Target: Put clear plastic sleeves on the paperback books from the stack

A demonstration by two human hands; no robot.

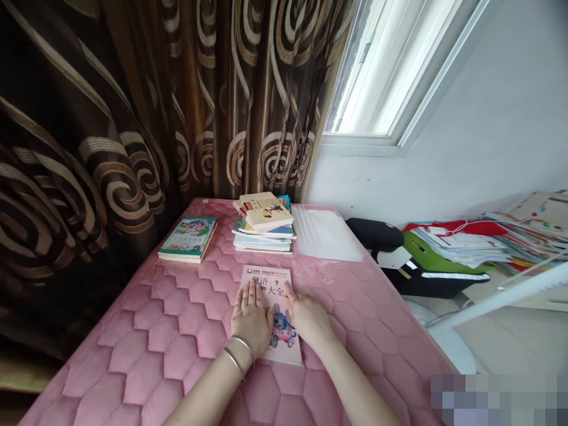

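A thin pink children's book [271, 283] with a cartoon cover lies closed on the pink quilted surface [177, 331]. My left hand [251, 318] rests flat on its left half, fingers stretched out, with two bangles at the wrist. Resting on the book's right edge is my right hand [307, 318], its fingers extended and slightly curved along that side. Neither hand holds anything.
A stack of books [265, 228] sits at the far edge, with a green-covered book [189, 238] to its left and a clear plastic folder [327, 234] to its right. Brown patterned curtains [133, 118] hang behind. A black chair [386, 242] and piled papers [479, 242] stand right.
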